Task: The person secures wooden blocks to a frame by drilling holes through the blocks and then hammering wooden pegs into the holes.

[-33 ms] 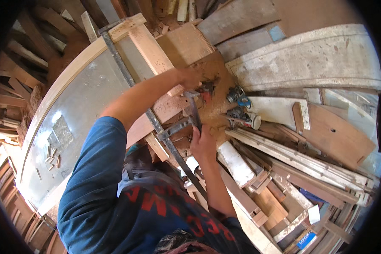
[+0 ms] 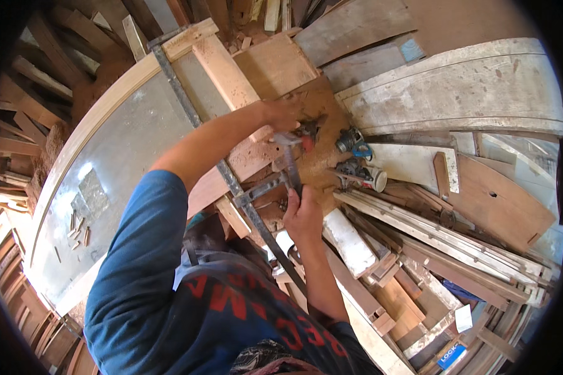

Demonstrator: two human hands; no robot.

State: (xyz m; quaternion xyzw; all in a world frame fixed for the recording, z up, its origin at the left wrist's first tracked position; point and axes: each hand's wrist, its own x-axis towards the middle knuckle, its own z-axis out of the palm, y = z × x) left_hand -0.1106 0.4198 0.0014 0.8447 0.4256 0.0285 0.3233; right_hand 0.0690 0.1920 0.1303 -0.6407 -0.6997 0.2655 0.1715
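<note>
My right hand [image 2: 303, 214] is wrapped round the dark handle of what looks like a hammer [image 2: 291, 164]. Its blurred metal head lies close to the end of a pale wooden rail [image 2: 228, 72]. Above that end is my left hand [image 2: 284, 114], fingers stretched out and slightly smeared. Across the workpiece runs a long dark bar clamp [image 2: 180, 94], whose sliding jaw [image 2: 261, 189] sits just left of my right hand. The rail belongs to a large curved wooden frame with a grey panel [image 2: 128, 131].
Two power tools [image 2: 351, 140] [image 2: 351, 167] lie right of my hands, beside a white tub [image 2: 377, 179]. Stacked boards [image 2: 444, 231] and a curved whitish panel [image 2: 456, 87] fill the right side. Small wooden pegs [image 2: 78, 231] rest on the panel. Timber offcuts [image 2: 37, 94] crowd the left.
My left hand's fingers have lifted and spread away from the rail's end. The hammer's head has shifted slightly and blurred; my right hand keeps its grip.
</note>
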